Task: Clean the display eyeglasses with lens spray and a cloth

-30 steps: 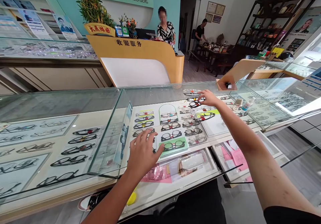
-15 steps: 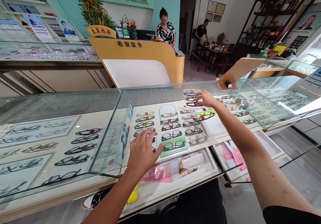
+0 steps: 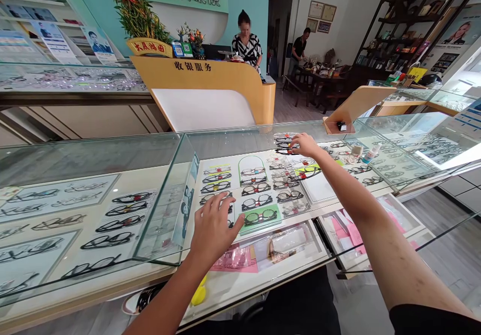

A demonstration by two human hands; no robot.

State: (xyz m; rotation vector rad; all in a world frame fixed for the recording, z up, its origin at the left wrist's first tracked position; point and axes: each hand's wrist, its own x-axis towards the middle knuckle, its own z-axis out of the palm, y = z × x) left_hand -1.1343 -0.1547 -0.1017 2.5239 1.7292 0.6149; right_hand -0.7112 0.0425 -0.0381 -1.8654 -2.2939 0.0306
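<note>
My left hand (image 3: 215, 225) is over the near side of the glass display case (image 3: 182, 175), fingers spread and holding nothing, close to the green tray (image 3: 262, 217) with dark-rimmed glasses. Farther back on the right, my right hand (image 3: 303, 145) has its fingers bent at a dark pair of glasses (image 3: 284, 151) with a red tag; it touches the frame's right end. Rows of glasses (image 3: 256, 189) lie between the hands inside the case. A black pair (image 3: 308, 173) rests on a yellow-green card, just below my right wrist.
A wooden mirror stand (image 3: 340, 125) and a blue spray bottle (image 3: 372, 153) are at the right. Two open drawers (image 3: 321, 245) hold pink papers near my body. Two people stand in the back, one behind the wooden counter (image 3: 225, 77).
My right hand has moved slightly left and back at the glasses in the far row. My left hand stays in place.
</note>
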